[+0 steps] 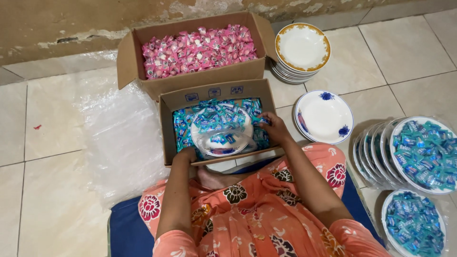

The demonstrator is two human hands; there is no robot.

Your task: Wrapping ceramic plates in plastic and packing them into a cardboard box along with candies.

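Plate: a white plate (222, 132) sat inside the near box (215, 93), resting on the blue sweets (183, 129), partly heaped with them. It seemed placed in the box so spilled sweets would drop back among the rest.
Tilt and axis: the plate was round, so it had no long axis; its face pointed up and leaned slightly toward the person, the near rim lowest.
Left hand (185, 154): curled at the box's near-left corner beside the plate's lower edge. Whether its fingers gripped the plate rim or only the cardboard edge could not be told.
Right hand (272, 126): lay in the sweets at the plate's right rim, fingers bent together around a few wrapped pieces, seemingly scooping them toward the plate.
Near box: open on the floor against the person's knees, flaps up, close enough for both hands to reach.
Far box (197, 50): behind it, touching, full of pink sweets.
Empty plates: a gold-rimmed stack (303, 47) and a blue-flowered plate (324, 116) to the right, within reach.
Filled plates (419, 152): overlapping at far right, loaded with blue sweets, kept well apart from the empty ones.
Plastic sheet (119, 138): spread on the tiles to the left.
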